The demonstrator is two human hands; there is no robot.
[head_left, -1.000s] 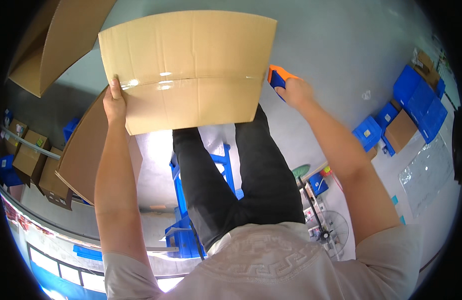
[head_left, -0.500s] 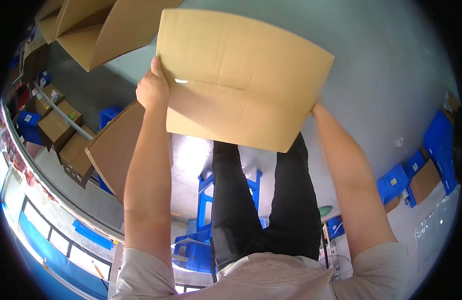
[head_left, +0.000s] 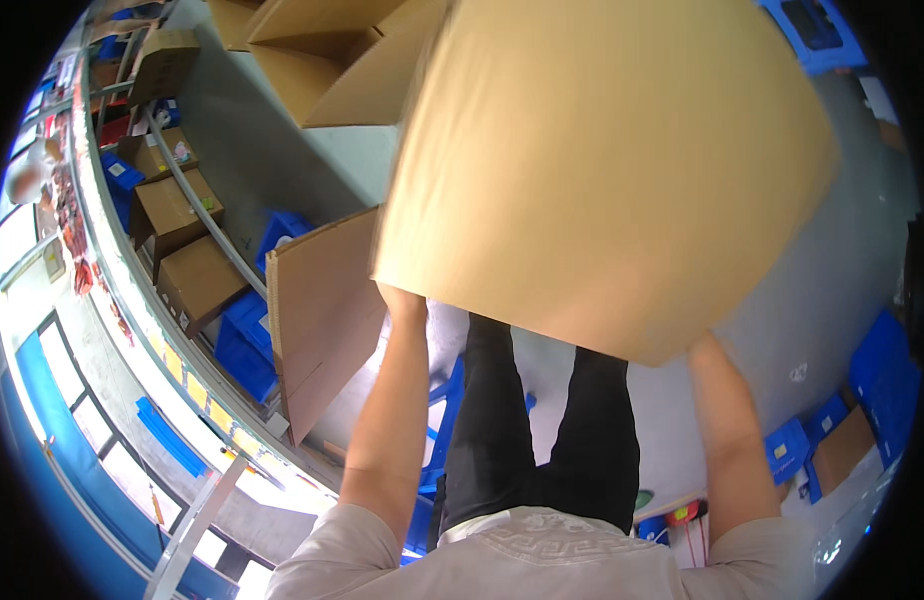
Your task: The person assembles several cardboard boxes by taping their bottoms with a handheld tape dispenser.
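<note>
A large tan cardboard sheet (head_left: pixel 602 180) is raised in front of me, its lower edge tilting down to the right and its top running out of view. My left hand (head_left: pixel 403 300) grips it from behind near the lower left corner; only the wrist and the heel of the hand show. Near the lower right corner my right hand (head_left: pixel 704 348) supports the other side, with its fingers hidden behind the board. Left of my left forearm, another brown cardboard panel (head_left: pixel 327 315) stands on edge.
An open cardboard box (head_left: pixel 352 85) stands at the upper left. Closed cartons (head_left: pixel 197 285) and blue bins line a metal rail (head_left: pixel 197 205) at left. More blue bins (head_left: pixel 787 450) sit at right, a blue plastic frame (head_left: pixel 817 35) at upper right. A blue stool (head_left: pixel 444 410) is by my legs.
The cardboard sheet has come up and closer, filling more of the view and now covering my left hand's fingers. My view has shifted, so the surroundings at left appear further right.
</note>
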